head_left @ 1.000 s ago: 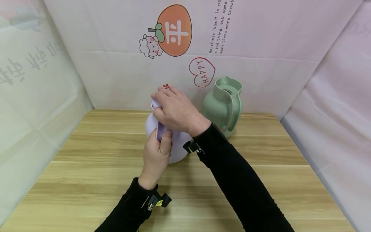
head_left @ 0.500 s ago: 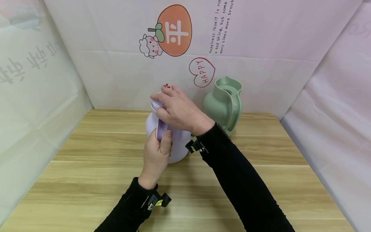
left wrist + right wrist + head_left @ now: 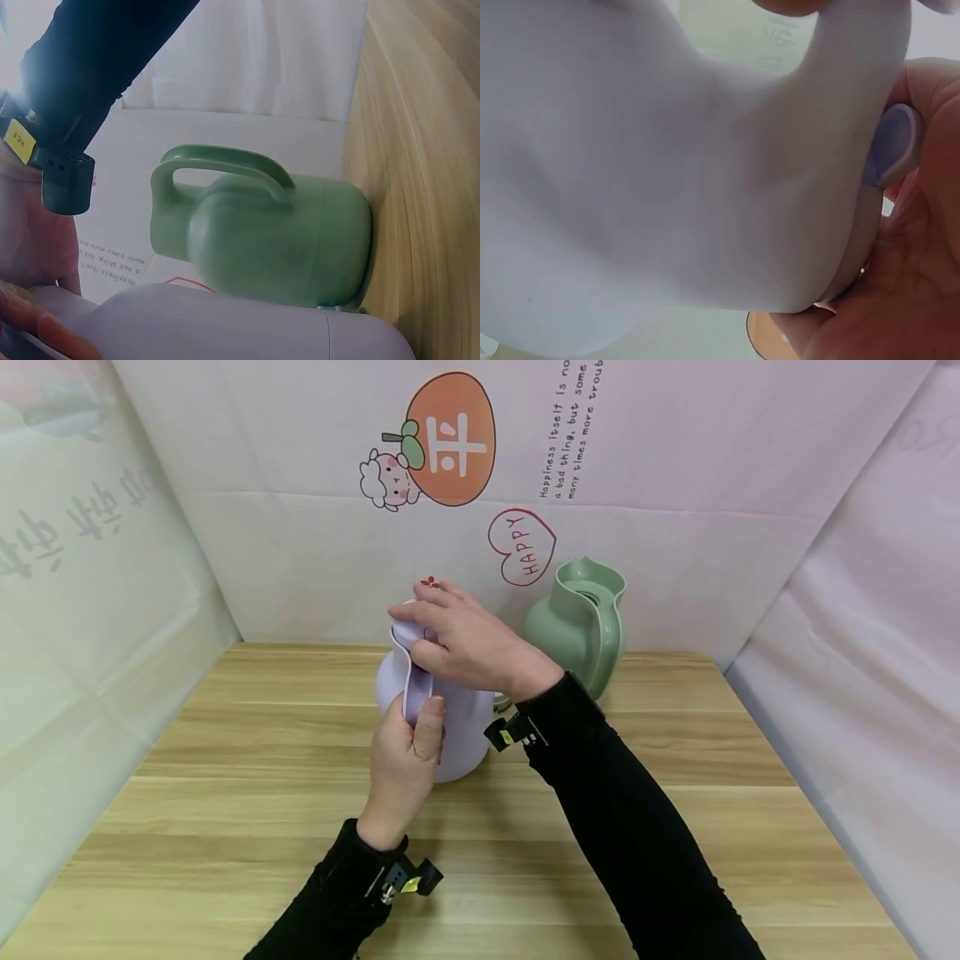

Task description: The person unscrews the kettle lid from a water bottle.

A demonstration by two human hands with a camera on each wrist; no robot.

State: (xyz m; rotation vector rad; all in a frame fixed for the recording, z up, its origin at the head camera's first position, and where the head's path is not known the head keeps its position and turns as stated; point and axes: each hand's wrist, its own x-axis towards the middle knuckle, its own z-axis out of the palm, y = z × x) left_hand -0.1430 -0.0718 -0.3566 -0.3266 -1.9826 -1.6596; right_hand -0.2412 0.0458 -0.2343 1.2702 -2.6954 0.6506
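Observation:
A lavender thermos jug (image 3: 465,743) stands upright on the table, its handle (image 3: 418,697) toward me. My left hand (image 3: 401,760) grips that handle, thumb on top. Over the jug's mouth, my right hand (image 3: 476,639) holds the lavender lid (image 3: 408,632), thumb on the near side and fingers reaching across. In the right wrist view, a lid tab (image 3: 900,142) pokes out beside the palm, and the jug's body (image 3: 667,172) fills most of the picture. The left wrist view shows the jug (image 3: 225,326) lying along the bottom edge, with part of the lid hidden by fingers.
A green thermos jug (image 3: 570,643) stands behind and to the right, its handle facing forward. Between the jugs, a small pale-rimmed thing (image 3: 501,701) shows partly behind my right wrist. Printed white cloth (image 3: 660,568) hangs behind the wooden table (image 3: 247,793) and at both sides.
My right hand and wrist have shifted slightly to the right over the mouth, uncovering more of the lid. The left hand and both jugs keep their places.

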